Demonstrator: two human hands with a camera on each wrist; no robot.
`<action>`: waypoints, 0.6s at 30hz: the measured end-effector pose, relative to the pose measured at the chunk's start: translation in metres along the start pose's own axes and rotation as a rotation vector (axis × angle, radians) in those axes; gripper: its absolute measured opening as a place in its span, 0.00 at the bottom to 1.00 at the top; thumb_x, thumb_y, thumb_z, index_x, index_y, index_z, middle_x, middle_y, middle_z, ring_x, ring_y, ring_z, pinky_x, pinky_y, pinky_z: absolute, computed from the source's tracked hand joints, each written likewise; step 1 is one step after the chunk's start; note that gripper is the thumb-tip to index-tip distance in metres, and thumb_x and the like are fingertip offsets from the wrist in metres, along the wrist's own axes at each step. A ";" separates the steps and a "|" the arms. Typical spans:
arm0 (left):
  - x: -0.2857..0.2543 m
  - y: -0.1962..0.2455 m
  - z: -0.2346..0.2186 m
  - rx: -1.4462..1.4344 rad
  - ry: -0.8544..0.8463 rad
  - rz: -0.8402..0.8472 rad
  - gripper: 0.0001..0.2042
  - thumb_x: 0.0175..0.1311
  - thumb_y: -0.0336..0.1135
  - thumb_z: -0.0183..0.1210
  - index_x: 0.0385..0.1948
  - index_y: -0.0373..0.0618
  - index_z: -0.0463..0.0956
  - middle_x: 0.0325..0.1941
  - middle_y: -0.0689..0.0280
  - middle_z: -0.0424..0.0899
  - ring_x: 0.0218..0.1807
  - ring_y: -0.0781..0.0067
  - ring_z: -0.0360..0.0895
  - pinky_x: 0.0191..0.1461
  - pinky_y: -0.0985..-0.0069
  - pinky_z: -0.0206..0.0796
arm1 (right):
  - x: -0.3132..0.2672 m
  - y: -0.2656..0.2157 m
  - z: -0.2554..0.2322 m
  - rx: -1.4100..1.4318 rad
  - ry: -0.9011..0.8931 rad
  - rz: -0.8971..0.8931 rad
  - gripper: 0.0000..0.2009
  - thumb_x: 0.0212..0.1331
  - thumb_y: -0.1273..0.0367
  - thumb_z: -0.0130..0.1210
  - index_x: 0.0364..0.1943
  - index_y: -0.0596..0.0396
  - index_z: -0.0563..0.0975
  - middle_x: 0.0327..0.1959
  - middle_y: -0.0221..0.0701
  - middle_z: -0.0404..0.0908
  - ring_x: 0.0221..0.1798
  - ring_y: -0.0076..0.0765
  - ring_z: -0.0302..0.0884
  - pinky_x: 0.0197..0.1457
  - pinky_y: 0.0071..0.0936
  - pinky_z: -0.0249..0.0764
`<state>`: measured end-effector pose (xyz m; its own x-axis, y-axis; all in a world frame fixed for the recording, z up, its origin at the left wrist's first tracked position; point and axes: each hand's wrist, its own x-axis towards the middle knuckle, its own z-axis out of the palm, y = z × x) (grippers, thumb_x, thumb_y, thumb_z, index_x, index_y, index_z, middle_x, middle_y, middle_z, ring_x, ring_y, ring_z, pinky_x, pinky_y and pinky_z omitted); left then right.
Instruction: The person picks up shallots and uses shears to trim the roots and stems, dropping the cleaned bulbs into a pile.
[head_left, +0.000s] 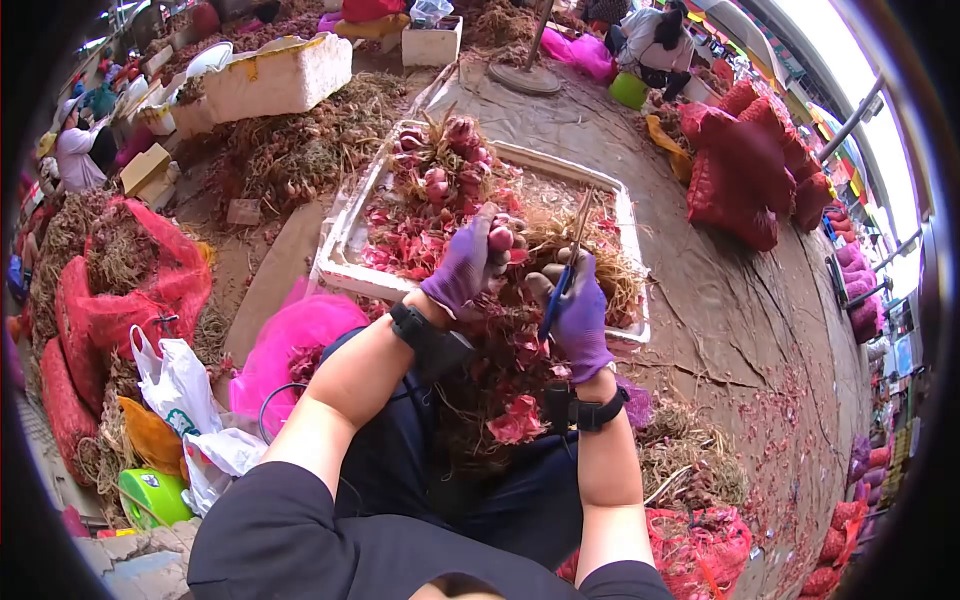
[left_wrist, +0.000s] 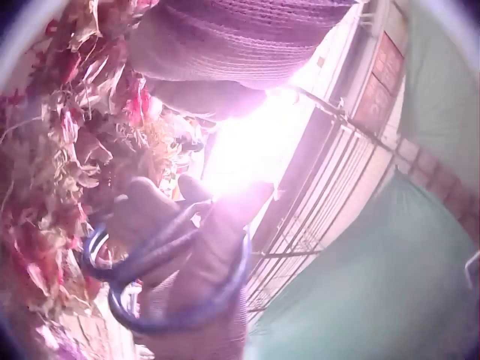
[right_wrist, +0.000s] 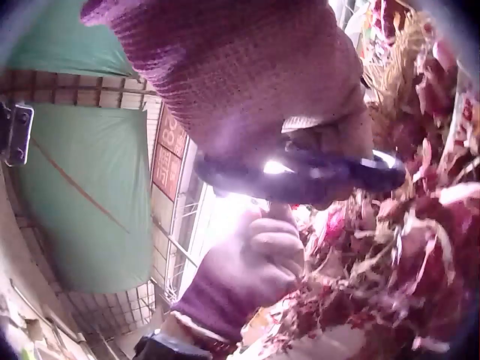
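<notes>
My left hand [head_left: 463,264], in a purple knitted glove with greyish fingertips, grips a small red onion [head_left: 501,238] over the near edge of a white foam tray [head_left: 365,282]. Just to its right, my gloved right hand [head_left: 582,318] holds scissors [head_left: 582,222] with blue handles, the blades pointing away from me. The blue handle loops [left_wrist: 176,324] circle the right hand's fingers in the left wrist view. More red onions [head_left: 437,186] are heaped in the tray's far left. Dry stems and roots [head_left: 612,262] lie at its right, loose skins between.
Skins and trimmings [head_left: 515,420] pile over my lap. Beside my left arm are a pink mesh bag [head_left: 285,345], white plastic bags [head_left: 180,390] and red sacks [head_left: 135,270]. A large foam box [head_left: 290,85] stands beyond; filled red sacks [head_left: 735,185] stand right. Other people sit farther off.
</notes>
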<state>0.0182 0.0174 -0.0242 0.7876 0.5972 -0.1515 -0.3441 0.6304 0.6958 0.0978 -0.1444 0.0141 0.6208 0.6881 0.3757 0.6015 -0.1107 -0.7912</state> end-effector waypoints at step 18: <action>-0.032 -0.002 0.036 0.636 -0.406 0.448 0.18 0.74 0.47 0.46 0.45 0.39 0.76 0.33 0.68 0.80 0.26 0.84 0.76 0.33 0.86 0.69 | 0.008 -0.011 -0.010 0.902 -0.145 0.281 0.16 0.61 0.70 0.60 0.50 0.61 0.71 0.41 0.35 0.81 0.39 0.27 0.83 0.41 0.22 0.81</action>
<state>0.0118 -0.0207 0.0041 0.8095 0.4231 0.4072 -0.4099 -0.0893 0.9077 0.1013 -0.1448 0.0310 0.5789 0.8092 0.0999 -0.2119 0.2676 -0.9400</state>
